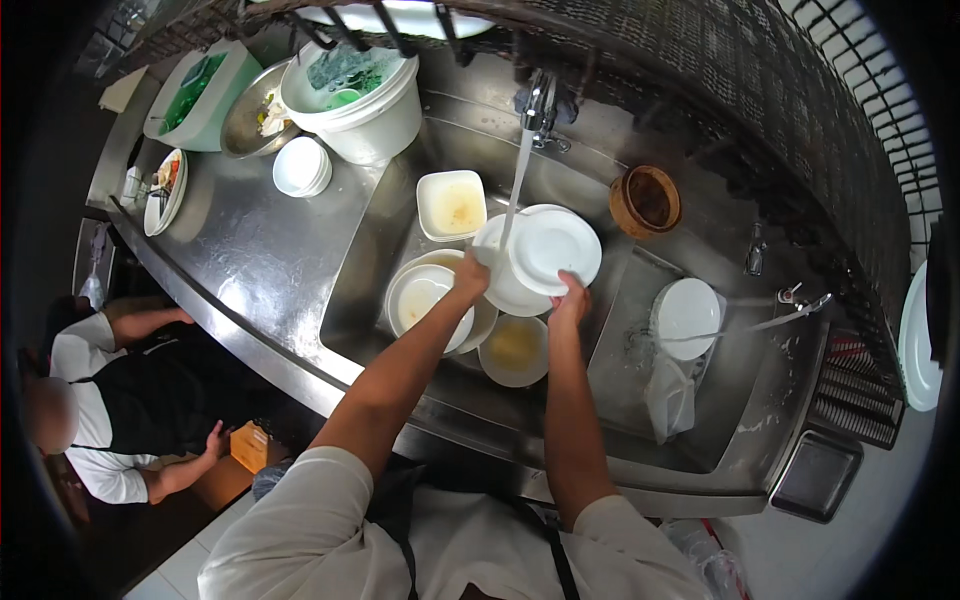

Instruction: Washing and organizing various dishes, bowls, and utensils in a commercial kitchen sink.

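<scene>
My right hand point(571, 300) grips the lower rim of a round white plate point(557, 251), its thumb on top. To its left, my left hand point(472, 276) is blurred and closed at the edge of another white plate point(489, 234), in the stream from the faucet point(536, 109). Another white plate point(521, 294) lies beneath these. Below my hands in the steel sink sit a white bowl point(425, 304) on larger stacked dishes and a round bowl point(514, 351) with yellowish liquid. Square white bowls point(452, 204) are stacked behind my left hand.
Water also runs in the right basin point(712, 442) onto white dishes point(686, 319). A bamboo steamer point(645, 201) sits on the ledge. On the left counter point(262, 247) stand a white bucket point(360, 112), a metal bowl point(247, 124) and small bowls point(300, 166). A person point(142, 405) stands at left.
</scene>
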Demonstrator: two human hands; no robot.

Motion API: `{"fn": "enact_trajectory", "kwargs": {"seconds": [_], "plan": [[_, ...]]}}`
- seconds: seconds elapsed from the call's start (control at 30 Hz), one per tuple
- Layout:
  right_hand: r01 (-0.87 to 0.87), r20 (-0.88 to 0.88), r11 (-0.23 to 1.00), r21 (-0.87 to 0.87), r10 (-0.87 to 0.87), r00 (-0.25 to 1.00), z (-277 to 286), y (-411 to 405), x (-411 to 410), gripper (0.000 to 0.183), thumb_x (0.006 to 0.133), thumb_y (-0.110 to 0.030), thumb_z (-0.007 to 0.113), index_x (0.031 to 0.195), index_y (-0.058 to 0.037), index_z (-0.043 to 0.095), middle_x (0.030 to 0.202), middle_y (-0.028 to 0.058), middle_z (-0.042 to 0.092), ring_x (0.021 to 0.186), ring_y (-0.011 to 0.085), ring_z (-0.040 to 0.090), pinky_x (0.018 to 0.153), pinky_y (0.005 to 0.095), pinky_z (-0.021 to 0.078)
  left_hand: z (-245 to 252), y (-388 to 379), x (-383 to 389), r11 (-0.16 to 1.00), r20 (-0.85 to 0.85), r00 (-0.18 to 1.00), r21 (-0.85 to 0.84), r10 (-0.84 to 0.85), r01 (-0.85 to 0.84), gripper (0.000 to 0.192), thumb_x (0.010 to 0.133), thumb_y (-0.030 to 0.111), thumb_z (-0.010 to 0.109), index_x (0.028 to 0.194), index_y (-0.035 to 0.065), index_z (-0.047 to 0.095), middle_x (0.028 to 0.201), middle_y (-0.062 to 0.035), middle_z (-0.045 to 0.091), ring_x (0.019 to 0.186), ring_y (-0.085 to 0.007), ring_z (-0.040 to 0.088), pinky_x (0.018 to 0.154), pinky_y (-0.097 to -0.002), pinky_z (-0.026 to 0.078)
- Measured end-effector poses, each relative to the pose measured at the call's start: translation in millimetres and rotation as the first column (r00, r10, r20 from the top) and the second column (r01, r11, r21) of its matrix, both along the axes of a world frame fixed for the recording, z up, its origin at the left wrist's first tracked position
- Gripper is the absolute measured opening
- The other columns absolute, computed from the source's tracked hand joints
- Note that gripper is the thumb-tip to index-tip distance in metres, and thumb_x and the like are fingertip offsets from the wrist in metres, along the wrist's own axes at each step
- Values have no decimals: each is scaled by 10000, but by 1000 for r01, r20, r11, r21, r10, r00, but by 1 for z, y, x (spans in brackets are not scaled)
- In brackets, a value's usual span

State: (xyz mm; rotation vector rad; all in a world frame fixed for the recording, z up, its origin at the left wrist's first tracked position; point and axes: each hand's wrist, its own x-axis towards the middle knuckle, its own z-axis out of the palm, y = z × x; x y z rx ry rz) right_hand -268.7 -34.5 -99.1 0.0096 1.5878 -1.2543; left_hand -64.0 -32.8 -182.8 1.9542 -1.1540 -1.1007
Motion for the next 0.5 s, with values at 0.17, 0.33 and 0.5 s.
{"fn": "enact_trajectory", "kwargs": {"seconds": [0.17,0.33,0.5], "plan": [[5,29,998,56,-7,1000,-13,26,-4,456,633,-125,764,1062,-90,615,1023,58,634,919,219,621,744,320,494,-15,-14,-44,971,-348,927,230,142,-63,403,879,238,515,1224,29,512,972,-198,655,951,-318,650,828,-424,520],[43,268,972,-232,21,963,-41,36,0,429,759,-135,698,1159,-46,572,1119,96,620,1023,259,608,852,386,515,35,7,-30,936,-771,550,347,321,-60,334,949,229,466,1191,8,530,1022,-160,634,915,-299,639,768,-415,528],[17,297,977,-213,48,954,-56,23,26,565,839,-352,653,1280,-29,511,1285,149,535,1174,279,522,966,447,418,128,25,10,951,-779,562,305,277,-46,304,899,248,526,1090,17,579,898,-118,618,691,-217,622,612,-347,534]]}}
